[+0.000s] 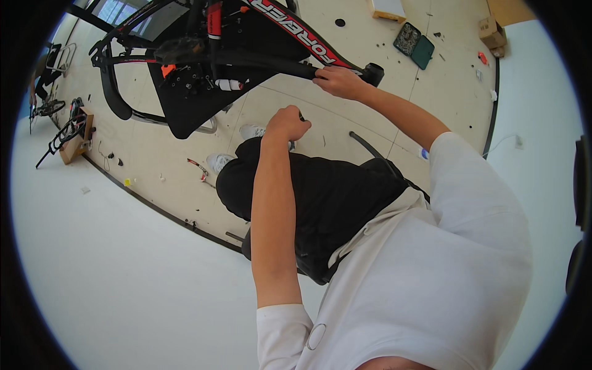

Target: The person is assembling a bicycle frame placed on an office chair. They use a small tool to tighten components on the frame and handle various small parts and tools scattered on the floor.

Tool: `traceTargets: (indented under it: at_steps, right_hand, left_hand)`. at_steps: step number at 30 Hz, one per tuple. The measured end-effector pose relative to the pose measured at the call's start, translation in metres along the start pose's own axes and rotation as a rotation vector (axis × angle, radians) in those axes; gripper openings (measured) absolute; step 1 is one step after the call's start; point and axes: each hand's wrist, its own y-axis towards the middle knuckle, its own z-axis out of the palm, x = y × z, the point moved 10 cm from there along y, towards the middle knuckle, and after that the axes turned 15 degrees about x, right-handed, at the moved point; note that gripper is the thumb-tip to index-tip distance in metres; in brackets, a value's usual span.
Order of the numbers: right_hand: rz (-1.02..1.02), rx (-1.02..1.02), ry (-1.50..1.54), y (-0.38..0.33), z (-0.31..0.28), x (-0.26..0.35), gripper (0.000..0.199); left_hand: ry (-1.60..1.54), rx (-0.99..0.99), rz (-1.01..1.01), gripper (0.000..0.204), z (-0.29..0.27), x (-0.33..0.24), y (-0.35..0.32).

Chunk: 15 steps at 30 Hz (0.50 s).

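Note:
A black bicycle frame [203,68] with red and white lettering hangs in front of me, over the pale tiled floor. My right hand [340,81] grips its dark tube just beside the black tube end [374,73]. My left hand [287,123] is a closed fist below the frame, above my knee, apart from the frame. A small dark tip shows at its knuckles; what it is cannot be told. My black trousers [320,197] and white shoes [250,131] lie under both hands.
An open green case of small parts [415,43] lies on the floor beyond the frame, with cardboard boxes [493,32] farther right. A red-handled tool [198,166] and scattered small bits lie by my feet. Black metal parts on a wooden block [75,132] stand at left.

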Motion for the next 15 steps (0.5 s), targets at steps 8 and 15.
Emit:
traceTargets:
  at_steps: [8, 15]
  right_hand:
    - [-0.135, 0.157, -0.091, 0.013, 0.010, 0.004, 0.020]
    - [-0.158, 0.192, -0.131, 0.014, 0.015, 0.004, 0.018]
  left_hand:
    - [-0.022, 0.015, -0.015, 0.043, 0.002, 0.004, 0.003]
    - [-0.026, 0.020, -0.021, 0.044, 0.000, 0.002, -0.003]
